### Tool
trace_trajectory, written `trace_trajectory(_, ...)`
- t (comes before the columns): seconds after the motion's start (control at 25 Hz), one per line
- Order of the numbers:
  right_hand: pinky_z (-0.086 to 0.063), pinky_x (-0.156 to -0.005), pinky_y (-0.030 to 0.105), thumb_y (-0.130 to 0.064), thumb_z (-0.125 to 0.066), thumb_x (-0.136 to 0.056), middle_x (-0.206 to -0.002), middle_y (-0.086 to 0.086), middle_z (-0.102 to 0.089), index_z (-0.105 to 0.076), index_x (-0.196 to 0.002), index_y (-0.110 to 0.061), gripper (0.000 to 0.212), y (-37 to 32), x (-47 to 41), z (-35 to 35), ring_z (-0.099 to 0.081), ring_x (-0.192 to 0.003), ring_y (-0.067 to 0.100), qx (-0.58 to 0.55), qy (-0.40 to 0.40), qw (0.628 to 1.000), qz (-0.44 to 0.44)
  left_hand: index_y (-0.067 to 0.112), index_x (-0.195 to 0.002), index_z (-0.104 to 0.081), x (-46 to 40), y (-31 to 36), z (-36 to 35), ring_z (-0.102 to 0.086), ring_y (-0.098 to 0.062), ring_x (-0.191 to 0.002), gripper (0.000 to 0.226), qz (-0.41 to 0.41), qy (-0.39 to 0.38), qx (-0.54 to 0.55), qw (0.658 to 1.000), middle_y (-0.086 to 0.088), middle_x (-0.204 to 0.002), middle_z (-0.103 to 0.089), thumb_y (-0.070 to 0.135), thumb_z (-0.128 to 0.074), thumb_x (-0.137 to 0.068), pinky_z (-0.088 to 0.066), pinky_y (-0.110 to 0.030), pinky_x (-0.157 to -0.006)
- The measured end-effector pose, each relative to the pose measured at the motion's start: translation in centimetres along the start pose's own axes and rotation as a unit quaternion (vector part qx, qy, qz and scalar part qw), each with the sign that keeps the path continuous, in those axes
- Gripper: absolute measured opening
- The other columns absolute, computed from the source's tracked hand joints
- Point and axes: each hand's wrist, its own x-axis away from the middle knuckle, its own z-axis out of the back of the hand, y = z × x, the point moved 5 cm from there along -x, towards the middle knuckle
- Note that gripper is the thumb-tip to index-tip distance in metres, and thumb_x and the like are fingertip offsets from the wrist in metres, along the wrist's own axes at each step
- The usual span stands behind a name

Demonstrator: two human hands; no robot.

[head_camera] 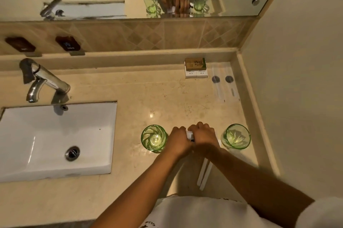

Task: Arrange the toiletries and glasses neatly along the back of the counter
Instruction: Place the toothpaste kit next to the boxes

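Two green glasses stand upright near the counter's front: one (pixel 154 138) left of my hands, the other (pixel 237 136) to their right. Between them my left hand (pixel 178 139) and my right hand (pixel 203 137) meet, both curled round a small white item (pixel 190 134) that is mostly hidden by the fingers. At the back, a brown soap box (pixel 195 64) lies on top of two small white boxes (pixel 196 74). Beside those lie two clear wrapped packets (pixel 223 83) by the right wall. A long white packet (pixel 204 174) lies under my right forearm.
A white sink basin (pixel 55 140) with a chrome tap (pixel 40 79) takes up the counter's left side. A raised ledge (pixel 120 57) runs along the back under the tiles and mirror. The wall (pixel 287 98) bounds the counter on the right.
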Motion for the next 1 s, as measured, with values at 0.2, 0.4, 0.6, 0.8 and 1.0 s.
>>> trace_trajectory(0.2,-0.042,-0.088,0.038,-0.024,-0.063,-0.079,-0.113,0.007,-0.054,-0.062,-0.115,-0.021,0.036,0.3,-0.1,-1.0,-0.051,-0.105,0.028,-0.027,-0.012,0.999,-0.03,0.012,-0.115,-0.063,0.9,-1.2,-1.7,-0.059,-0.032,-0.104,0.034,0.002,0.046,0.047,0.998,-0.013,-0.118,-0.059,0.012,-0.059,-0.082,-0.042,-0.031,-0.078)
trace_trajectory(0.4,-0.046,-0.081,0.037,-0.023,-0.065,-0.082,-0.11,0.008,-0.052,-0.063,-0.107,-0.016,0.026,0.8,-0.1,-0.8,-0.053,-0.098,0.027,-0.088,0.021,0.995,-0.035,0.008,-0.125,-0.061,0.9,-1.1,-1.2,-0.057,-0.03,-0.116,0.04,0.006,0.064,0.11,0.992,-0.015,-0.131,-0.057,0.005,-0.054,-0.087,-0.041,-0.028,-0.091)
trace_trajectory(0.6,-0.034,-0.058,0.02,-0.024,-0.073,-0.081,-0.093,-0.001,-0.06,-0.063,-0.096,-0.019,0.019,0.3,-0.9,2.0,-0.056,-0.08,0.017,-0.249,0.123,0.958,-0.072,0.009,-0.139,-0.05,0.0,0.3,2.6,-0.055,-0.029,-0.124,0.051,-0.002,0.137,0.208,0.969,-0.015,-0.139,-0.052,0.002,-0.055,-0.088,-0.044,-0.03,-0.1)
trace_trajectory(0.8,-0.039,-0.061,0.013,-0.021,-0.078,-0.082,-0.089,-0.008,-0.064,-0.063,-0.097,-0.022,0.021,-1.6,-2.5,6.4,-0.058,-0.076,0.004,-0.412,0.151,0.895,-0.079,0.017,-0.116,-0.067,-1.7,-0.3,6.7,-0.067,-0.026,-0.094,0.031,0.042,0.169,0.322,0.93,-0.002,-0.102,-0.071,0.014,-0.061,-0.086,-0.054,-0.034,-0.081)
trace_trajectory(1.0,-0.05,-0.067,0.023,-0.026,-0.079,-0.081,-0.091,-0.009,-0.069,-0.068,-0.104,-0.022,0.026,-4.0,-4.4,7.1,-0.065,-0.079,0.009,-0.479,0.111,0.868,-0.064,0.003,-0.08,-0.071,-3.8,-2.4,8.7,-0.071,-0.041,-0.083,0.021,0.07,0.157,0.383,0.908,-0.023,-0.082,-0.072,0.023,-0.066,-0.076,-0.058,-0.061,-0.081)
